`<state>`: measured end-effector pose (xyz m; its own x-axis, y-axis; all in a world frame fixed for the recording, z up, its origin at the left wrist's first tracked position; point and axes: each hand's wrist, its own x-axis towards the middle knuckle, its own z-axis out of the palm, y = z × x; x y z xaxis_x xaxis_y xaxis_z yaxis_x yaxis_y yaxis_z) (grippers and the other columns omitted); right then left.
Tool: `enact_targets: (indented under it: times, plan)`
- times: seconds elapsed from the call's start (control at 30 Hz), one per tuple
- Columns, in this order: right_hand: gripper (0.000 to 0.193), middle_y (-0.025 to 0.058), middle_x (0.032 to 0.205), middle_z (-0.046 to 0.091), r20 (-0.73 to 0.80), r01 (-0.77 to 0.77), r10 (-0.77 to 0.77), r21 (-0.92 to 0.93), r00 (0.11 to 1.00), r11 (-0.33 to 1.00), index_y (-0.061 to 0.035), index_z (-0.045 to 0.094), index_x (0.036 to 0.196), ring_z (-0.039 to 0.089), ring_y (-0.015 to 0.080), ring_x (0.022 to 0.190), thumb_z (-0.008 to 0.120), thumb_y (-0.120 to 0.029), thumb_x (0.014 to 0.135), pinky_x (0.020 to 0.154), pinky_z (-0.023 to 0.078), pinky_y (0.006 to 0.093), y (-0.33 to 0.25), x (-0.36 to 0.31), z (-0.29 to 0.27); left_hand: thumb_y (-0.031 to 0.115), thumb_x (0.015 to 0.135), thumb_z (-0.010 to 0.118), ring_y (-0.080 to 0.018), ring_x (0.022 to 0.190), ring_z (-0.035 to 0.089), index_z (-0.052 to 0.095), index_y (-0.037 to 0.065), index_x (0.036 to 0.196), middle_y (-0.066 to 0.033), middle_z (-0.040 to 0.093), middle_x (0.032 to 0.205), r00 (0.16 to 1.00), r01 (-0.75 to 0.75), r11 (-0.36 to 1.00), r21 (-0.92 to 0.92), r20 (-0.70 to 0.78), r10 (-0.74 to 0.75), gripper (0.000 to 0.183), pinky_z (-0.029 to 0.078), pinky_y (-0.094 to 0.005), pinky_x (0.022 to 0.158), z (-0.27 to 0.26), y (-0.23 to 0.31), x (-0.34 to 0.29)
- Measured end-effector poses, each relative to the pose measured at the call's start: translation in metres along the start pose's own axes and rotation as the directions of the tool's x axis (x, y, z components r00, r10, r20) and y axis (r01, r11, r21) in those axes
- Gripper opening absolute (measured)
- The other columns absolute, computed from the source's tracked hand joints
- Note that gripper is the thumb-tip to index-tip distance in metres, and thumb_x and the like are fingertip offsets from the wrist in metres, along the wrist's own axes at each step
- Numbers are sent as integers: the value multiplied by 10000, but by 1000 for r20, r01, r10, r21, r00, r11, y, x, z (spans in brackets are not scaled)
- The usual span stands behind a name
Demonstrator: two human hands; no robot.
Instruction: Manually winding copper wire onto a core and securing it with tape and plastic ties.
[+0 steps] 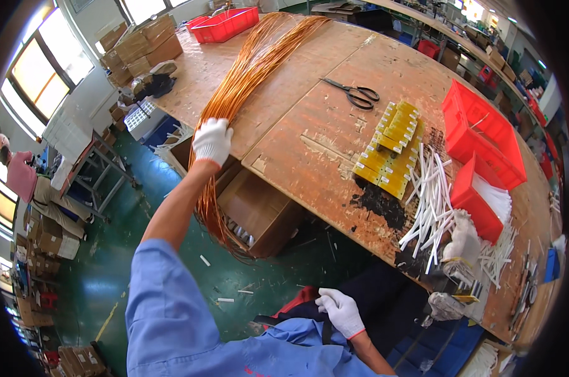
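A long bundle of copper-coloured wires (243, 78) lies along the left part of the wooden table and hangs over its near edge. My left hand (212, 142), in a white glove, is closed over this bundle near the edge, with the loose ends dangling below. Close to my body, off the table, my right hand (342, 312) also wears a white glove. Its fingers are loosely bent and slightly apart, and no object shows in them. Black-handled scissors (353, 93) lie on the table, beyond a stack of yellow strips (390, 151).
White tubes (430, 207) are heaped beside red bins (485, 135) on the right. Another red bin (225, 25) stands at the far left. Under the table edge sits an open cardboard box (259, 210). A person (36, 182) is at the far left, beside a metal-legged stand.
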<state>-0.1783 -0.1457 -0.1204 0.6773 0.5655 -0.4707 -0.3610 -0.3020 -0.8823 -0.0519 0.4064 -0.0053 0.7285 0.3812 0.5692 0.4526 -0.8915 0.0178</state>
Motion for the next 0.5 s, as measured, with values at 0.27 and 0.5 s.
enact_targets:
  times: [0.27, 0.5]
  plan:
    - [338, 192, 1062, 816, -234, -10, 72, 258, 970, 966, 99, 684, 1381, 791, 197, 862, 594, -138, 1156, 830, 650, 327, 24, -25, -11, 159, 964, 689, -369, 949, 773, 772, 102, 1025, -135, 782, 1016, 992, 121, 941, 315, -12, -124, 117, 620, -538, 803, 88, 0, 77]
    - [334, 162, 1039, 811, -215, -9, 74, 286, 974, 958, 85, 700, 1369, 772, 166, 830, 610, -157, 1157, 792, 647, 315, 25, -25, -12, 194, 980, 707, -394, 1014, 781, 750, 68, 1038, -173, 791, 1059, 989, 53, 932, 359, 107, -98, 145, 628, -540, 837, 81, 7, 73]
